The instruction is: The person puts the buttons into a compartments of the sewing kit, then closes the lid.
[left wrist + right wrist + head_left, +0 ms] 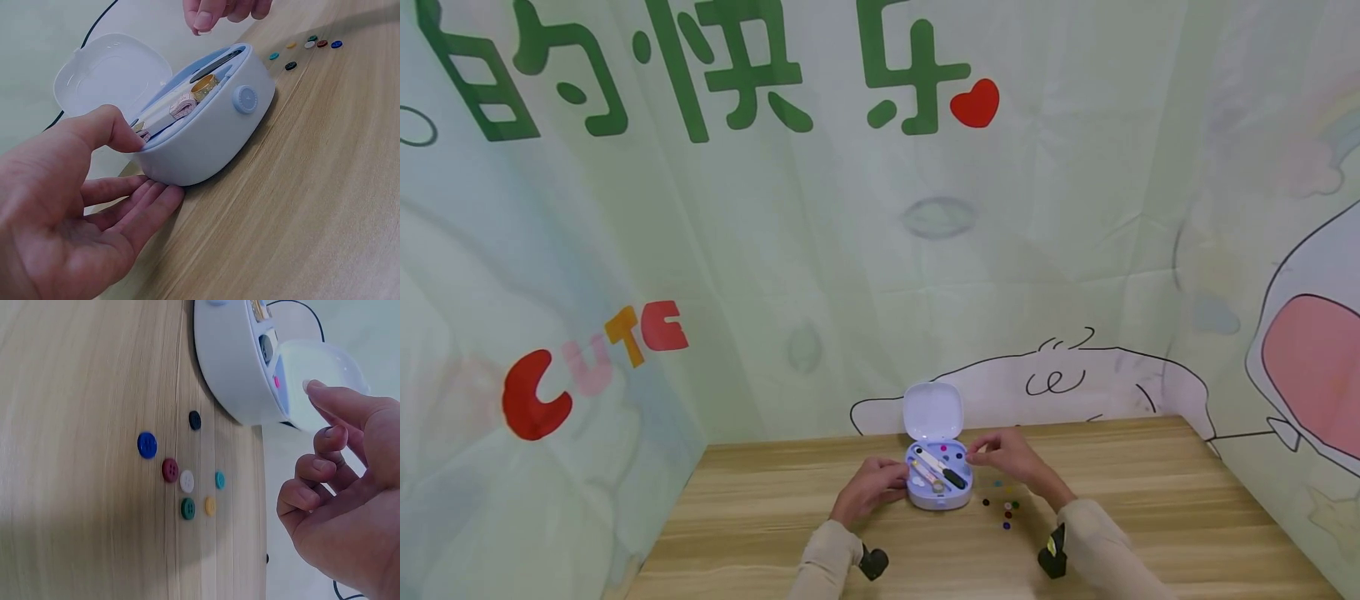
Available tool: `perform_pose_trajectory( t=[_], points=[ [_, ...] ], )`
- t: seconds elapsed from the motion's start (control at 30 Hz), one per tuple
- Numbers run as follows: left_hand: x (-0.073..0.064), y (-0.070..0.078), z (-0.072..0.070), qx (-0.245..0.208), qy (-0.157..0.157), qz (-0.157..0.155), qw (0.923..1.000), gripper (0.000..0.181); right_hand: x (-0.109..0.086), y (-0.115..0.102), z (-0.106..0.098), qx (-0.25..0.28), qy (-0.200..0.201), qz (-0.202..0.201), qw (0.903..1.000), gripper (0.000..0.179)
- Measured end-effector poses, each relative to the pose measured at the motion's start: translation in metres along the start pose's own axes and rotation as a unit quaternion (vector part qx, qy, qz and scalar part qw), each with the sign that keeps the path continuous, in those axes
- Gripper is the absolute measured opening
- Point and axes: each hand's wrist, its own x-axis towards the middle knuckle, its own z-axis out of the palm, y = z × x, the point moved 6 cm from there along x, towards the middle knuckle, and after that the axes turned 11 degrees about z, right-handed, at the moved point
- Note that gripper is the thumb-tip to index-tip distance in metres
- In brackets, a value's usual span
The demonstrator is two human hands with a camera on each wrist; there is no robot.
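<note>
A pale blue sewing box (938, 502) stands on the table with its white lid (933, 410) raised. My left hand (874, 487) holds its left side, thumb on the rim and fingers against the lower wall. Inside lie a rolled tape measure (183, 106), a gold ring-shaped piece (205, 88), a dark-handled tool (953, 477) and a few small buttons, including a magenta button (943, 448). Over the box's right rim hovers my right hand (340, 462), thumb and forefinger close together, other fingers curled. I cannot tell whether a small thing is between those fingertips.
Several loose buttons lie on the wooden table (760, 517), right of the box: a blue button (147, 445), a dark red button (170, 470), a white button (187, 481), plus green, yellow, teal and black ones. A printed cloth backdrop (820, 250) rises behind the table.
</note>
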Motion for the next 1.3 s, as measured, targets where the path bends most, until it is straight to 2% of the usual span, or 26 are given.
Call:
perform_pose_trajectory(
  t=[0.17, 0.37, 0.6, 0.77, 0.9, 1.1, 1.3],
  points=[
    [0.000, 0.001, 0.001, 0.001, 0.000, 0.000, 1.0000, 0.043, 0.000, -0.001, 0.003, -0.007, -0.005, 0.000, 1.0000, 0.017],
    [0.000, 0.001, 0.001, -0.002, 0.001, 0.001, 1.0000, 0.043, -0.001, 0.006, -0.004, -0.025, 0.005, 0.014, 0.9996, 0.027],
    [0.001, -0.002, -0.001, -0.004, 0.005, -0.004, 1.0000, 0.045, -0.006, 0.019, -0.016, -0.039, 0.014, 0.016, 0.9990, 0.024],
    [0.001, -0.001, 0.000, -0.001, 0.005, -0.005, 1.0000, 0.044, -0.011, 0.031, -0.022, -0.068, 0.007, -0.001, 0.9977, 0.022],
    [0.001, -0.001, 0.000, 0.000, 0.002, -0.003, 1.0000, 0.044, -0.017, 0.040, -0.024, -0.088, -0.006, -0.026, 0.9957, 0.021],
    [0.001, -0.001, 0.000, -0.002, 0.001, -0.004, 1.0000, 0.042, -0.021, 0.055, -0.025, -0.106, -0.006, -0.030, 0.9939, 0.015],
    [0.003, -0.004, 0.000, -0.011, 0.003, -0.005, 0.9999, 0.043, -0.025, 0.057, -0.025, -0.112, -0.006, -0.042, 0.9928, 0.009]
  ],
)
